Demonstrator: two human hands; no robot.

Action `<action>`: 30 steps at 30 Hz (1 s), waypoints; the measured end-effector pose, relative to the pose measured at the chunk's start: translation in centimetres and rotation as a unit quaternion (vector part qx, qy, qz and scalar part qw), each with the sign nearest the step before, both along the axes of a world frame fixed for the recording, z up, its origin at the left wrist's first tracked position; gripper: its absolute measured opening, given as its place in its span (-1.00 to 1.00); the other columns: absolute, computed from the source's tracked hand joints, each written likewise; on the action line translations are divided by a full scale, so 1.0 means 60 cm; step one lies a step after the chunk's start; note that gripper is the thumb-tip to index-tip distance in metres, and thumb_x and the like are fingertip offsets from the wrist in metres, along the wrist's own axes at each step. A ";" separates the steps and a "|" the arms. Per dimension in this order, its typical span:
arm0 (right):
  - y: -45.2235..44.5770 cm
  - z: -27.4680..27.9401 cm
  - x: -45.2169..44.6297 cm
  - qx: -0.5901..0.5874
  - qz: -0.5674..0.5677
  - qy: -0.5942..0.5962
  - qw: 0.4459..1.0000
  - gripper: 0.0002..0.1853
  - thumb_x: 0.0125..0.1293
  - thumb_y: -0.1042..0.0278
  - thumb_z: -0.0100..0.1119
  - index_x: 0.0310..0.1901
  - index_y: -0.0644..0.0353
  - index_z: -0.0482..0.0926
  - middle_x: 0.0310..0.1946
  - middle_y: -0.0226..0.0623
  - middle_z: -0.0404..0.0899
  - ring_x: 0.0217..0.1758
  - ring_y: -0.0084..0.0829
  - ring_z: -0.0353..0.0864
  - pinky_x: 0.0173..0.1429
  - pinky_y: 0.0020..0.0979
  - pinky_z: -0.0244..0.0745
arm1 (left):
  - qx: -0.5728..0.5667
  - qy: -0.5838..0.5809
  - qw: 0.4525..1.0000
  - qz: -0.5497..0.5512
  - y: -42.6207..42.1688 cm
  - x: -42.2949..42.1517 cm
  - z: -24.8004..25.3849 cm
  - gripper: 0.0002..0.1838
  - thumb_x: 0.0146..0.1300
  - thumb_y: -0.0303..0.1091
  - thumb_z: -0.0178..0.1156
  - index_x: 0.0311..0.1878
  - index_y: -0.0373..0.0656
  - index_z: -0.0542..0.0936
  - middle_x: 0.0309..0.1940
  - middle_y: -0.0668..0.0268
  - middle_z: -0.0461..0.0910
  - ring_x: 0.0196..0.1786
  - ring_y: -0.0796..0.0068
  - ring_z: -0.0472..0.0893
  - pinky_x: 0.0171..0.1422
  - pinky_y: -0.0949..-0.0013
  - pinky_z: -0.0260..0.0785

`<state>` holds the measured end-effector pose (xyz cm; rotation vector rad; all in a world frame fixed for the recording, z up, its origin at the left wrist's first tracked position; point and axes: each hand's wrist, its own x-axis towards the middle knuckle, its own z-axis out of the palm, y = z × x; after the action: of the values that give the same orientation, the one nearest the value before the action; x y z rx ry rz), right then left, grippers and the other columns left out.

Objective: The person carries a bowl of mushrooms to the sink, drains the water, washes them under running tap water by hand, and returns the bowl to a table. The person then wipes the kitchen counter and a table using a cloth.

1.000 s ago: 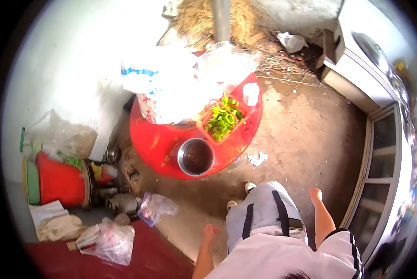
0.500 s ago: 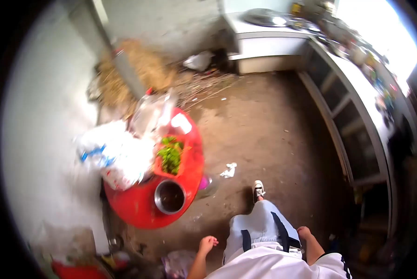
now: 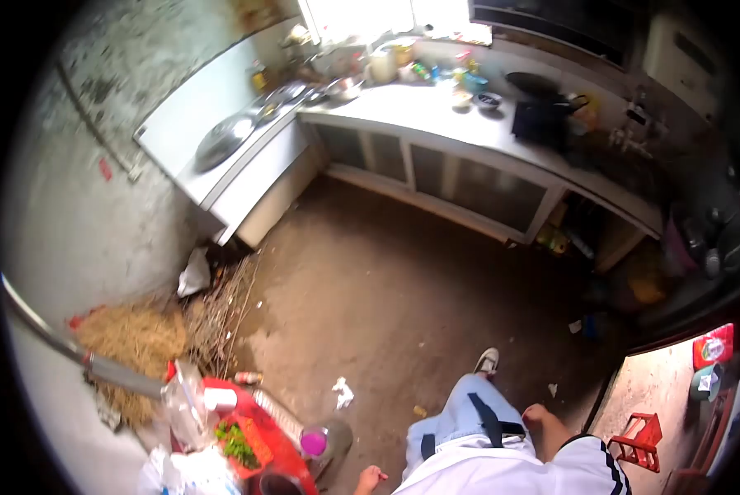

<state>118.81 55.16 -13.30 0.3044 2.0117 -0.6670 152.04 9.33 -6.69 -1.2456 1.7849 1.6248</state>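
Observation:
My left hand hangs low beside my left side, its fingers curled, near the edge of the red table. What it holds, if anything, is too small to make out. On my right, my right hand is beside my thigh, small and partly turned away, so its fingers do not show clearly. On the table at the lower left are a tray of cut green vegetables, a white cup, plastic bags and a metal pot cut off by the frame edge.
A white counter with bowls and a dark pan runs along the far wall. Straw and twigs lie at the left. A bottle with a pink cap stands by the table. A red stool is beyond the doorway at right.
The view has swung to the right, so the red table has moved to the lower left and the counter and doorway have come in. My feet have shifted in a step.

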 end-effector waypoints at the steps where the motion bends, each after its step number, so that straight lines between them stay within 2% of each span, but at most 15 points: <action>1: 0.017 -0.003 -0.025 -0.033 -0.053 -0.072 0.995 -0.79 0.02 0.46 -0.01 -0.42 0.22 0.66 -0.54 -0.22 0.60 -0.50 -0.36 0.58 -0.35 -0.31 0.49 | 0.009 0.007 1.000 -0.002 -0.004 -0.043 -0.014 -0.73 0.28 -0.32 -0.18 -0.41 -0.26 0.45 -0.48 0.20 0.62 -0.41 0.46 0.60 -0.26 0.43 0.44; 5: 0.094 0.032 -0.153 0.002 0.011 -0.026 1.000 -0.82 0.01 0.38 0.07 -0.54 0.23 0.65 -0.63 -0.21 0.57 -0.59 -0.38 0.54 -0.49 -0.32 0.41 | 0.038 0.005 0.998 -0.055 0.012 -0.271 -0.063 -0.69 0.27 -0.31 -0.17 -0.38 -0.29 0.51 -0.47 0.21 0.62 -0.39 0.46 0.60 -0.25 0.42 0.44; 6: 0.118 0.022 -0.180 -0.020 -0.122 -0.038 0.992 -0.80 0.01 0.39 0.04 -0.60 0.25 0.62 -0.66 -0.22 0.55 -0.61 -0.38 0.54 -0.48 -0.30 0.43 | 0.047 0.011 0.997 -0.067 0.021 -0.324 -0.080 -0.68 0.27 -0.30 -0.16 -0.38 -0.29 0.53 -0.47 0.21 0.62 -0.39 0.46 0.60 -0.24 0.42 0.44; 7: 0.153 0.014 -0.213 0.019 0.040 0.032 0.999 -0.76 0.03 0.37 0.00 -0.65 0.25 0.58 -0.67 -0.21 0.54 -0.63 -0.37 0.54 -0.49 -0.30 0.43 | 0.059 0.022 0.995 -0.075 0.025 -0.369 -0.096 -0.67 0.27 -0.30 -0.16 -0.37 -0.30 0.54 -0.47 0.21 0.61 -0.38 0.46 0.60 -0.24 0.42 0.44; 9: 0.183 0.015 -0.273 0.004 -0.231 0.029 0.972 -0.77 0.14 0.38 -0.03 -0.58 0.26 0.55 -0.70 -0.23 0.49 -0.65 -0.36 0.50 -0.54 -0.34 0.42 | 0.086 0.057 0.991 -0.086 0.035 -0.460 -0.137 -0.65 0.27 -0.29 -0.15 -0.36 -0.32 0.58 -0.47 0.22 0.61 -0.37 0.45 0.60 -0.24 0.41 0.43; 11: 0.206 0.041 -0.340 -0.010 -0.231 0.034 0.972 -0.75 0.15 0.37 -0.04 -0.58 0.26 0.54 -0.70 -0.23 0.48 -0.65 -0.36 0.50 -0.54 -0.34 0.42 | 0.060 0.087 0.987 -0.119 0.047 -0.557 -0.175 -0.63 0.27 -0.28 -0.14 -0.34 -0.33 0.61 -0.46 0.22 0.61 -0.36 0.45 0.60 -0.23 0.40 0.43; 13: 0.206 0.080 -0.400 -0.013 -0.196 0.052 0.979 -0.75 0.15 0.36 -0.06 -0.58 0.26 0.54 -0.68 -0.24 0.50 -0.64 -0.36 0.50 -0.53 -0.36 0.41 | -0.142 0.049 0.953 -0.263 0.088 -0.681 -0.164 -0.64 0.24 -0.23 -0.13 -0.33 -0.24 0.62 -0.50 0.17 0.60 -0.34 0.38 0.60 -0.24 0.32 0.42; 14: 0.192 0.109 -0.432 0.000 -0.174 0.072 0.982 -0.76 0.15 0.37 -0.06 -0.57 0.26 0.54 -0.66 -0.24 0.51 -0.63 -0.37 0.50 -0.53 -0.37 0.41 | -0.224 0.031 0.910 -0.348 0.114 -0.751 -0.101 -0.65 0.23 -0.23 -0.14 -0.33 -0.20 0.63 -0.49 0.14 0.59 -0.33 0.32 0.60 -0.21 0.28 0.42; 15: 0.185 0.109 -0.457 -0.050 -0.283 0.074 0.955 -0.78 0.15 0.38 -0.07 -0.50 0.25 0.57 -0.61 -0.25 0.54 -0.62 -0.42 0.51 -0.52 -0.42 0.42 | -0.304 0.014 0.852 -0.425 0.133 -0.827 -0.001 -0.65 0.22 -0.23 -0.14 -0.32 -0.15 0.63 -0.48 0.10 0.59 -0.31 0.25 0.60 -0.19 0.23 0.41; 17: 0.192 0.068 -0.510 -0.067 -0.287 0.062 0.954 -0.78 0.18 0.38 -0.09 -0.43 0.22 0.58 -0.56 -0.28 0.56 -0.60 -0.48 0.51 -0.51 -0.48 0.43 | -0.348 0.022 0.808 -0.475 0.137 -0.926 0.058 -0.65 0.18 -0.22 -0.15 -0.31 -0.13 0.63 -0.40 0.06 0.58 -0.25 0.13 0.58 -0.11 0.19 0.39; 18: 0.182 0.060 -0.533 -0.077 -0.297 0.071 0.949 -0.77 0.20 0.38 -0.10 -0.42 0.22 0.58 -0.55 -0.30 0.56 -0.59 -0.49 0.51 -0.50 -0.50 0.44 | -0.347 0.019 0.807 -0.477 0.128 -0.949 0.044 -0.65 0.18 -0.22 -0.15 -0.31 -0.13 0.63 -0.40 0.06 0.58 -0.25 0.13 0.58 -0.11 0.19 0.39; 20: 0.149 0.058 -0.579 -0.064 -0.294 0.071 0.951 -0.76 0.24 0.38 -0.13 -0.39 0.21 0.57 -0.52 -0.33 0.57 -0.57 -0.52 0.52 -0.48 -0.51 0.45 | -0.202 0.073 0.940 -0.266 0.097 -1.005 -0.008 -0.62 0.17 -0.15 -0.14 -0.23 -0.12 0.62 -0.28 0.10 0.60 -0.15 0.10 0.56 0.03 0.21 0.35; 24: 0.092 0.061 -0.658 -0.095 -0.333 0.031 0.938 -0.76 0.25 0.35 -0.13 -0.34 0.19 0.58 -0.49 -0.34 0.57 -0.55 -0.53 0.52 -0.46 -0.52 0.46 | -0.131 -0.021 0.903 -0.408 -0.016 -1.072 -0.149 -0.61 0.18 -0.14 -0.15 -0.23 -0.15 0.62 -0.19 0.11 0.59 -0.11 0.20 0.57 -0.01 0.25 0.38; 27: 0.050 0.077 -0.687 -0.070 -0.345 -0.003 0.936 -0.77 0.26 0.31 -0.11 -0.26 0.16 0.56 -0.49 -0.36 0.56 -0.53 -0.54 0.52 -0.45 -0.52 0.46 | -0.073 -0.160 0.845 -0.504 -0.073 -1.162 -0.122 -0.60 0.18 -0.12 -0.15 -0.23 -0.17 0.61 -0.18 0.09 0.58 -0.11 0.16 0.57 -0.02 0.22 0.39; 30: 0.039 0.082 -0.752 -0.079 -0.384 0.004 0.920 -0.78 0.28 0.27 -0.09 -0.19 0.13 0.54 -0.52 -0.37 0.54 -0.54 -0.54 0.52 -0.47 -0.49 0.45 | -0.096 -0.107 0.867 -0.477 -0.115 -1.292 -0.131 -0.60 0.17 -0.12 -0.14 -0.21 -0.16 0.60 -0.23 0.03 0.58 -0.13 0.11 0.56 -0.02 0.17 0.38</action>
<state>73.72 57.51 -8.39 1.0204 1.7949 -1.3023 74.50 2.45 -14.53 -0.4005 1.9557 0.7222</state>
